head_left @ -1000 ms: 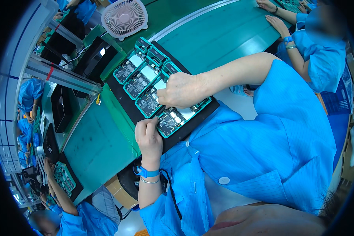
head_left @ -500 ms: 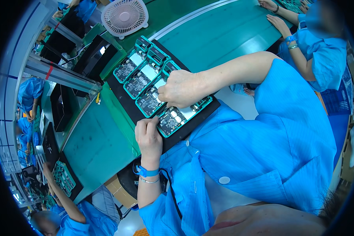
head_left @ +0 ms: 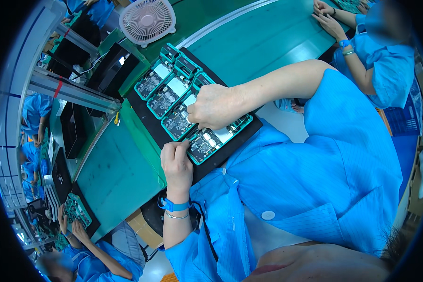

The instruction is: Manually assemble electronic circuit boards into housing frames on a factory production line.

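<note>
My right hand (head_left: 215,107) is curled above the boards (head_left: 176,122); I cannot tell whether it grips anything. My left hand (head_left: 176,162) bends its fingers at the nearest case (head_left: 199,162), hold unclear. Black tray (head_left: 143,111) beneath, on the green desk (head_left: 115,174).

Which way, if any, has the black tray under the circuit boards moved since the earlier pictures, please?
No: judged against the metal beam with the red band, the black tray shows no noticeable shift in any direction.
</note>
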Motion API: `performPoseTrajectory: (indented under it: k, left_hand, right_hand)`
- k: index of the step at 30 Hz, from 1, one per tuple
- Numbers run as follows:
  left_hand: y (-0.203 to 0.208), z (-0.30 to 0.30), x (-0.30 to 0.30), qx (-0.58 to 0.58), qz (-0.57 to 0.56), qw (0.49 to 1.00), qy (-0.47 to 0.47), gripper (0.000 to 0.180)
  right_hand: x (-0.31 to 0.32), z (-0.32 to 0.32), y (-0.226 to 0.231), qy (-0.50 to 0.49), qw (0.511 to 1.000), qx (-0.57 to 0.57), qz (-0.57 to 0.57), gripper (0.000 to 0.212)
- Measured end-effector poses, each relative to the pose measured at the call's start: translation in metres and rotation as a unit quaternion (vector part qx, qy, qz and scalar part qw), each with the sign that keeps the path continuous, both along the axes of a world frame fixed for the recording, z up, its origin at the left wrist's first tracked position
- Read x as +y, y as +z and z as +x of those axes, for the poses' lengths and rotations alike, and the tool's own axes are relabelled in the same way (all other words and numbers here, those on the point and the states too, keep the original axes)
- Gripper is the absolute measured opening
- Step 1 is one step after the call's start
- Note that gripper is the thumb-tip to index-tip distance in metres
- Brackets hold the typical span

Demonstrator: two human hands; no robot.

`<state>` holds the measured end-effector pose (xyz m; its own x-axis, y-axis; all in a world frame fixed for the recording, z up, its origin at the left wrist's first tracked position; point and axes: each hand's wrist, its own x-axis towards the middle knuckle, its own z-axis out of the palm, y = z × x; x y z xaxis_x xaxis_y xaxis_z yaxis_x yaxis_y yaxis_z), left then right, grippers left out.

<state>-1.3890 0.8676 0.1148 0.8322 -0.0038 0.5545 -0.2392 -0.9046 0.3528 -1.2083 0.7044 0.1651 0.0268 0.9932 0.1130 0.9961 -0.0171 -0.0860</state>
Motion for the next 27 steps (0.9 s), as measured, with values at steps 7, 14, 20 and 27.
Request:
performPoseTrajectory:
  k: [7, 14, 20, 27]
  left_hand:
    - [0.009, 0.005, 0.011, 0.032, 0.028, 0.997, -0.060, 0.023]
    - [0.015, 0.001, 0.021, 0.070, -0.073, 0.993, -0.061, 0.018]
    - [0.027, -0.010, 0.090, 0.186, 0.018, 0.981, 0.045, 0.088]
    - [0.021, 0.014, 0.103, 0.207, 0.002, 0.978, -0.016, 0.100]
  right_hand:
    - [0.000, 0.000, 0.000, 0.013, 1.000, -0.012, 0.019, 0.024]
    - [-0.008, 0.002, 0.003, 0.017, 0.998, -0.024, 0.057, 0.023]
    - [-0.038, 0.041, 0.025, -0.068, 0.982, 0.031, 0.175, 0.027]
    - [-0.064, 0.072, 0.042, -0.153, 0.952, 0.158, 0.215, 0.030]
